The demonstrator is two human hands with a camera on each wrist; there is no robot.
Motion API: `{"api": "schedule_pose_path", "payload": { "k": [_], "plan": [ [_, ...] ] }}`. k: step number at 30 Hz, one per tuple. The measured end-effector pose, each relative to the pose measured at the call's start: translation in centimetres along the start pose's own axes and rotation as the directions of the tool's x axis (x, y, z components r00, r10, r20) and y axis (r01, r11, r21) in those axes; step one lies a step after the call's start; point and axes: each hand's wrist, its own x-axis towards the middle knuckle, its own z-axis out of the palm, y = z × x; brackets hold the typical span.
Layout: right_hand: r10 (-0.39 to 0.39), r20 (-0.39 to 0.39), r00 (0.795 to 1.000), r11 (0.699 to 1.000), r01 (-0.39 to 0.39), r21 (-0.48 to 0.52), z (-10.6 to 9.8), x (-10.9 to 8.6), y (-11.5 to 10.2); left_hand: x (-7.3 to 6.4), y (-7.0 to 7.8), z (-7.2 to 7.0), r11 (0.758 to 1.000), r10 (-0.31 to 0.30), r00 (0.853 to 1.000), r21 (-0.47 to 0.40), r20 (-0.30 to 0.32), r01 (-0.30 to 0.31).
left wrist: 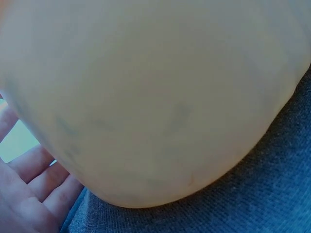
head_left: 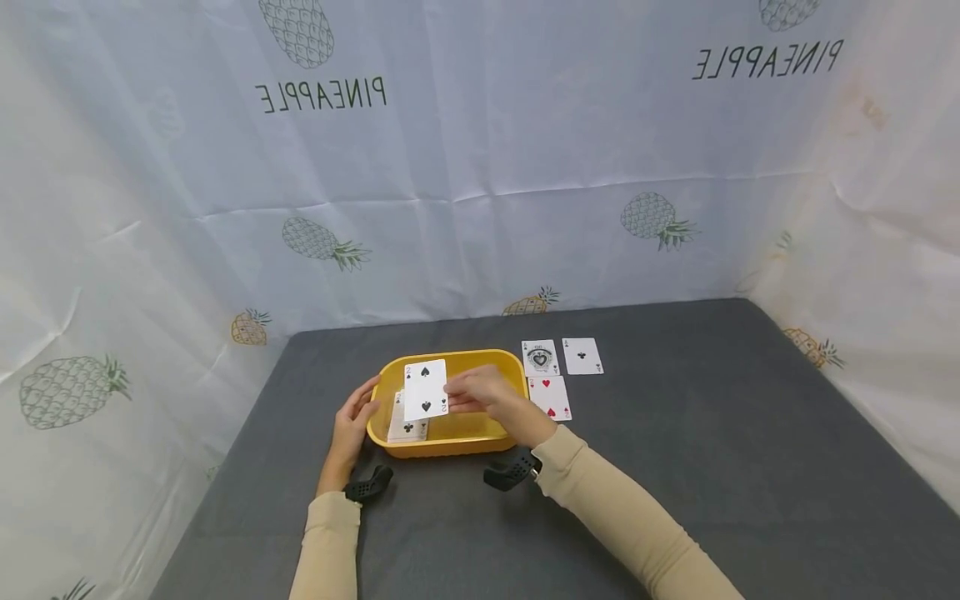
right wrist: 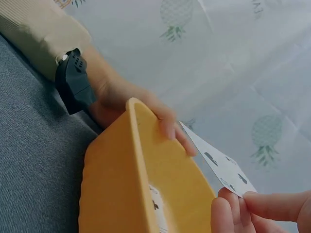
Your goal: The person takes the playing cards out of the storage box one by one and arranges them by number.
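My right hand (head_left: 483, 390) pinches a two of spades (head_left: 426, 390) by its right edge, above a yellow plastic basket (head_left: 450, 448). In the right wrist view, the thumb and fingertips grip one end of this playing card (right wrist: 218, 162). My left hand (head_left: 352, 425) holds the basket's left end, with fingers hooked over the rim in the right wrist view. Low in the basket, on its left side, lie playing cards (head_left: 407, 430) with a clubs card uppermost, partly covered by the held card. The basket's wall (left wrist: 160, 121) fills most of the left wrist view.
Right of the basket, an ace of spades (head_left: 540, 358) and an ace of clubs (head_left: 582, 357) lie face up side by side. A two of hearts (head_left: 550, 397) lies below the ace of spades. Dark grey cloth (head_left: 675, 450) covers the table; a pineapple-print curtain (head_left: 480, 167) hangs behind.
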Motion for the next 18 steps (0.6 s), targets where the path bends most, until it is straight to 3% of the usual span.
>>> {"api": "schedule_pose_path", "payload": {
  "k": [5, 10, 18],
  "plan": [
    [-0.024, 0.022, 0.999, 0.999, 0.025, -0.041, -1.7, -1.2, -0.3, -0.4, 0.8, 0.0, 1.0, -0.007, 1.0, -0.024, 0.017, 0.007],
    [-0.046, 0.022, 0.999, 0.998, 0.047, -0.053, -3.9, -2.0, 0.0, 0.0, 0.0, -0.1, 0.999, 0.01, 1.0, -0.033, 0.014, -0.01],
    [-0.065, -0.036, 0.997, 0.993, 0.061, -0.097, -7.0, -3.0, 0.3, -0.2, 0.1, 0.0, 1.0, 0.002, 1.0, -0.021, 0.008, -0.002]
  ]
}}
